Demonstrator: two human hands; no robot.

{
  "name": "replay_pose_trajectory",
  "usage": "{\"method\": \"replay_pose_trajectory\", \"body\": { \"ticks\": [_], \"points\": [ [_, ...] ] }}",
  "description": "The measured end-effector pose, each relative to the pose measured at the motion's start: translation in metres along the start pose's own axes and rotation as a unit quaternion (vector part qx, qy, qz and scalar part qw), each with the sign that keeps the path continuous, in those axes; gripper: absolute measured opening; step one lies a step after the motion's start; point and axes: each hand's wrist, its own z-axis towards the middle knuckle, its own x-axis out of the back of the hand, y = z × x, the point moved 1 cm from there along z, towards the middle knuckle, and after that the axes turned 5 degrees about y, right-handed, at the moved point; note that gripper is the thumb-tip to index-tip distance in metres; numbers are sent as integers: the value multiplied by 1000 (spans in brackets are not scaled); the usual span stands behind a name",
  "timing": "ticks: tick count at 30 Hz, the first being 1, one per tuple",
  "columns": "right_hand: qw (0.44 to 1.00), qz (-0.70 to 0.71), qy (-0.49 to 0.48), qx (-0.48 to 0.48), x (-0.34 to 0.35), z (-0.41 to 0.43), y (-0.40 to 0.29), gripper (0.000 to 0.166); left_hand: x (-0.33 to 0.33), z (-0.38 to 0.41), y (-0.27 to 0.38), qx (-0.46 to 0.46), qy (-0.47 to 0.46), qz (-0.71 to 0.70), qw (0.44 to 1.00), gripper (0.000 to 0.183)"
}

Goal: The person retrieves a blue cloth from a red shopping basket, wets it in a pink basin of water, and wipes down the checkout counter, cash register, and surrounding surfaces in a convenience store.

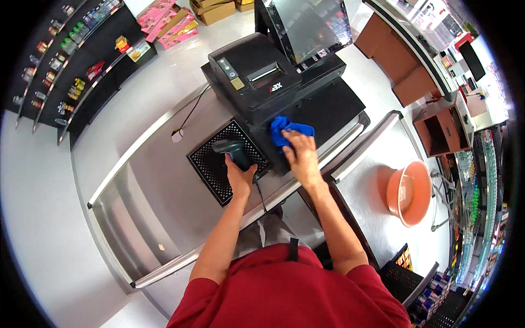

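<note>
My left hand [240,177] grips the handle of a dark handheld barcode scanner [232,151]. The scanner is over a black mat with white dots [217,180] on the metal checkout counter [172,184], and its coiled cord runs to the counter's near edge. In my right hand [302,158], slightly blurred, is a bunched blue cloth [281,125]. The cloth lies against the black cash drawer [324,110], close to its left front corner. A black receipt printer [254,74] stands on the drawer just beyond the cloth.
Behind the printer rises a dark monitor [307,28]. An orange plastic basin [410,192] stands on the metal surface to my right. Bottle shelves [78,45] are at far left, cardboard boxes [217,12] beyond the counter. A thin cable [192,108] crosses the counter.
</note>
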Motion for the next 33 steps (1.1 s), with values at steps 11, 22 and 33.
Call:
{"method": "replay_pose_trajectory", "body": {
  "ticks": [11,22,33],
  "points": [
    [990,-42,-49,124,-40,-2,-25,42,2,18,-60,-3,35,7,999,94],
    [918,333,-174,-128,-4,-43,-93,44,95,-39,-79,17,106,-71,992,51],
    [951,40,-296,84,-124,-192,-139,61,275,-133,-125,-27,223,61,972,34]
  ]
}}
